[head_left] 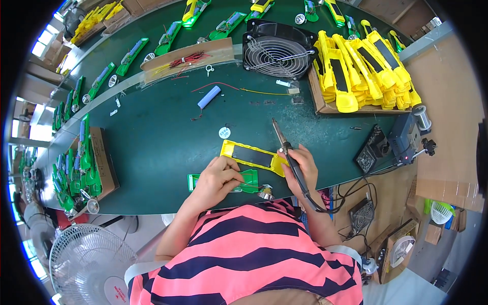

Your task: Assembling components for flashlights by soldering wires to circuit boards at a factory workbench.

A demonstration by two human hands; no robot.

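My right hand (303, 170) is closed around a soldering iron (295, 168), its tip pointing up and away from me. Those same fingers touch the right end of a yellow casing (274, 166) with a dark panel. My left hand (218, 180) has its fingers pinched together over a green housing (250, 179), at the near edge of the yellow casing; what lies between the fingertips is hidden. Thin reddish wires run beside those fingertips across the green housing. A small round reflector (265, 192) sits at the housing's right end, near the table edge.
A blue battery cell (209, 97) and loose wires lie beyond my hands. A box of yellow casings (351, 73) stands at far right beside a black fan (278, 51). The iron's stand (373, 150) is at right, a box of green housings (81, 168) at left.
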